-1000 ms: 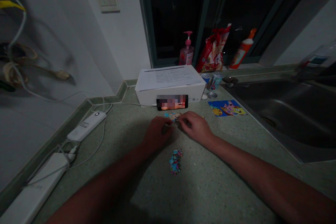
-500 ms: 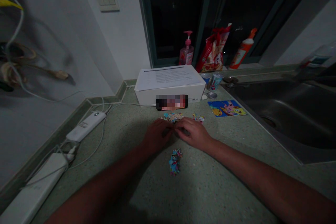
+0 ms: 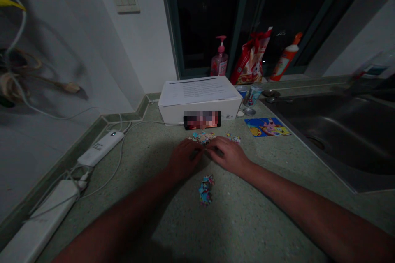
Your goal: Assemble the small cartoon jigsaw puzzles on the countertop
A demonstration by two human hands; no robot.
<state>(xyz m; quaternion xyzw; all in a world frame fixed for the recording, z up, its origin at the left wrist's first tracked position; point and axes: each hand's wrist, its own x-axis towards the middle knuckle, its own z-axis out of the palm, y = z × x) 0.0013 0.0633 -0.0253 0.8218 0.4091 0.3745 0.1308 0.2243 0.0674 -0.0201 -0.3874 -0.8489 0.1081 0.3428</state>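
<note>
My left hand (image 3: 184, 159) and my right hand (image 3: 227, 154) rest close together on the green speckled counter (image 3: 253, 222), fingers curled and meeting over something small that I cannot make out. Just beyond the fingertips lies a patch of joined jigsaw pieces (image 3: 203, 136), with a smaller cluster (image 3: 233, 137) to its right. A pile of loose colourful puzzle pieces (image 3: 206, 189) lies nearer me, between my forearms. A phone (image 3: 202, 120) with a lit screen leans against a white box (image 3: 199, 98) behind the puzzle.
A cartoon picture card (image 3: 266, 126) lies right of the phone, by a steel sink (image 3: 339, 131). A small can (image 3: 253, 95), pink pump bottle (image 3: 219, 60), red bag (image 3: 251, 58) and orange bottle (image 3: 284, 60) stand near the window. Power strips (image 3: 100, 148) and cables run along the left wall.
Both hands have drawn back a little toward me from the joined pieces, uncovering the smaller cluster at the right. They have stayed almost still for the last half second.
</note>
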